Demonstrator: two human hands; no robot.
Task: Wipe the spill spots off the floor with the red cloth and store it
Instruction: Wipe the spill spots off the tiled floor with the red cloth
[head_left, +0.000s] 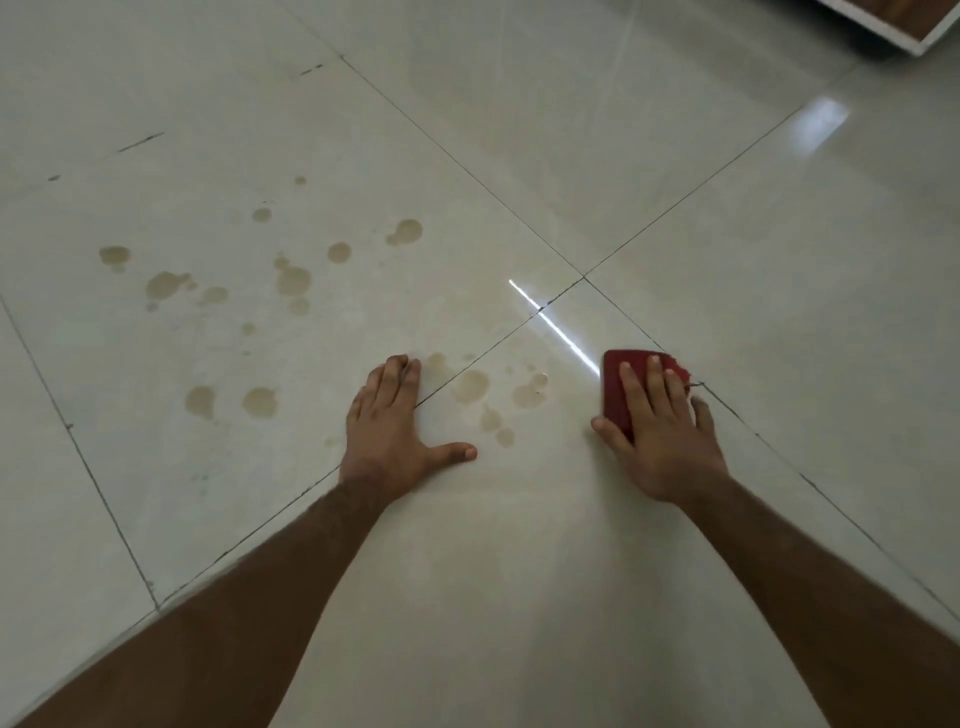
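- Pale glossy tile floor (675, 171), tan spots (470, 385) scattered left and centre.
- Right hand (660, 431) flat, pressing red cloth (615, 384) right of nearest spots.
- Left hand (387, 426) flat, released, bracing beside spots; it may slip or smear them.

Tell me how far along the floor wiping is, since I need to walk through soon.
Barely started. Done: nothing visibly wiped. In hand: the right hand presses the folded red cloth flat on the tile, beside the nearest spill spots; the left hand rests flat on the floor. Left: those spots, the larger scatter of brownish spots farther left, then storing the cloth.
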